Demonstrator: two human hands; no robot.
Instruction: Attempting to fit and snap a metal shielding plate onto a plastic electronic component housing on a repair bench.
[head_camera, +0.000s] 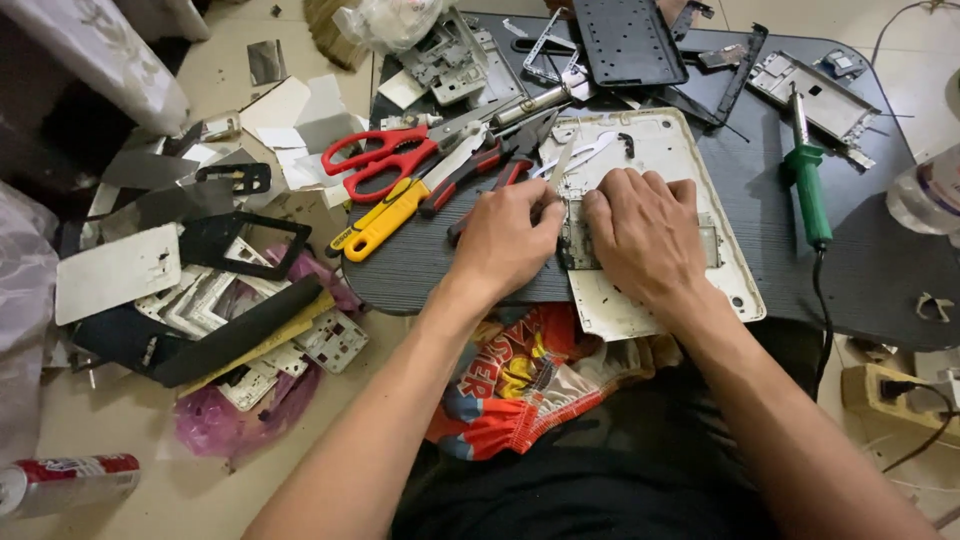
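- While both hands pressed down on it, the white tablet back shell (655, 150) lay on the dark low table (880, 270), its near corner hanging just past the table's front edge.
- Left hand (505, 240): fingers curled, tips on the shell's left edge beside a small metal circuit part (577, 235); whether it pinched anything, could not tell.
- Right hand (645, 235): laid palm-down over the shell's middle, fingers bent, fingertips touching the same metal part; not visibly gripping anything.
- Hands nearly touched each other over the shell.
- Red-handled scissors (385, 160) lay left of the shell, on the table's left edge.
- Yellow-handled utility knife (385, 222) lay just below the scissors, left of the shell.
- Red-and-black pliers (480, 165) sat between the scissors and the shell.
- Green-handled soldering iron (808, 185) lay right of the shell, well apart, its cord trailing toward the table's front.
- Black flat panel (625, 40) sat behind the shell, at the table's far edge.
- Stripped metal frame (820, 90) lay behind-right of the shell.
- Scrap heap of white and black frames (215, 300) covered the floor, far left of the shell.
- Red can (65, 480) lay on the floor, far left and nearer than the shell.
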